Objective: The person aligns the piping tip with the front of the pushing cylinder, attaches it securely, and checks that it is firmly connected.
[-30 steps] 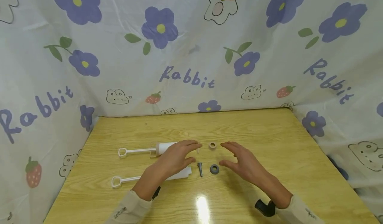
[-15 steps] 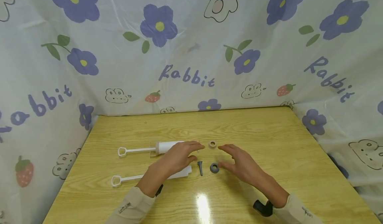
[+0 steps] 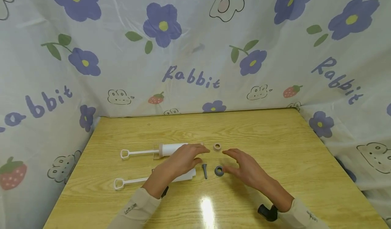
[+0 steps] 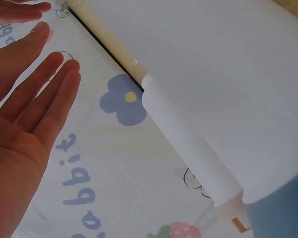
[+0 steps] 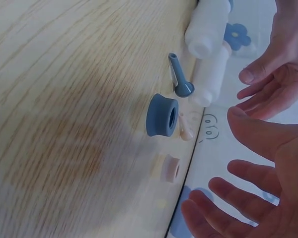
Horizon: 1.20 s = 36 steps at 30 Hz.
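My left hand (image 3: 183, 161) hovers with loosely extended fingers above two white syringe-like tubes, partly hiding both the far tube (image 3: 172, 149) and the near tube (image 3: 186, 176). Each tube has a thin white rod ending in a loop handle. Facing it, my right hand (image 3: 252, 171) hangs with fingers spread, its thumb close to a dark grey ring (image 3: 219, 171). A dark grey nozzle (image 3: 204, 171) lies between the hands. Farther back sits a beige ring (image 3: 217, 146). In the right wrist view a pale pink nozzle (image 5: 185, 130) lies behind the grey ring. Neither hand holds anything.
All the parts lie on a wood-grain table (image 3: 275, 134). A white curtain (image 3: 195, 62) printed with flowers and rabbits surrounds its back and sides. Dark wrist mounts (image 3: 268, 212) stick out below the right forearm.
My left hand has shifted slightly right and my right hand slightly left, narrowing the gap between them. The tubes, rings and nozzles lie where they were; the head view has tilted a little.
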{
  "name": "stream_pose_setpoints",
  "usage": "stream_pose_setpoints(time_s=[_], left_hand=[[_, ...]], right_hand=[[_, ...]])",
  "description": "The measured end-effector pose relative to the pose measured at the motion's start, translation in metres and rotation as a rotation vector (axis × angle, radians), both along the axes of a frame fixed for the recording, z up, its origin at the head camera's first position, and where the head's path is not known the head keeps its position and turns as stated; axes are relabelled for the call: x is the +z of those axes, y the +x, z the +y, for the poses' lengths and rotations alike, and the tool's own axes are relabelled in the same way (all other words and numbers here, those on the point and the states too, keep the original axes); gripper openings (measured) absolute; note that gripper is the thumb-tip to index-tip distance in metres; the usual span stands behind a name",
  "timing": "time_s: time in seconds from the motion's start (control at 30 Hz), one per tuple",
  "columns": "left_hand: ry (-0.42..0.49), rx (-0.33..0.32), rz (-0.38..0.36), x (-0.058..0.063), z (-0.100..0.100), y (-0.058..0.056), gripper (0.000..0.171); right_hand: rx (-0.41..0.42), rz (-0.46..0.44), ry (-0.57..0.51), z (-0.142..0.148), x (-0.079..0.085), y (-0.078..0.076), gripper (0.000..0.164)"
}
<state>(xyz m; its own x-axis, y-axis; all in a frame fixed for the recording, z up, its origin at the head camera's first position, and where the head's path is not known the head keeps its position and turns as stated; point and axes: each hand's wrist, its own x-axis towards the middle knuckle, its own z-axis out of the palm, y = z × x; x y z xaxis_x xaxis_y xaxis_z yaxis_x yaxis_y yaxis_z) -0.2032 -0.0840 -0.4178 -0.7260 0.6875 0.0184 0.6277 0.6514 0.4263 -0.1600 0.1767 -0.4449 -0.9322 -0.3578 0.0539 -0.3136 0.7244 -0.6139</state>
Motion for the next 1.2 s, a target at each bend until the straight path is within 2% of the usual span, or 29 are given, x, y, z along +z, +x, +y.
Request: stream_pose_setpoints(time_s=[0.43,0.67,0.87,1.2], left_hand=[[-0.019,0.011,-0.049,-0.003,0.007,0.001,0.036],[-0.052,0.010,-0.075,-0.013,0.014,0.001,0.036],[-0.082,0.017,-0.066,-0.018,0.018,0.000,0.035],[-0.146,0.013,-0.035,-0.018,0.022,0.000,0.035]], right_hand=[[0.019,-0.012,0.016,-0.001,-0.005,0.001,0.056],[0.033,-0.018,0.021,-0.003,-0.010,0.001,0.055],[0.042,-0.015,0.026,-0.004,-0.012,0.002,0.053],[0.057,-0.010,0.033,-0.005,-0.015,0.003,0.054]])
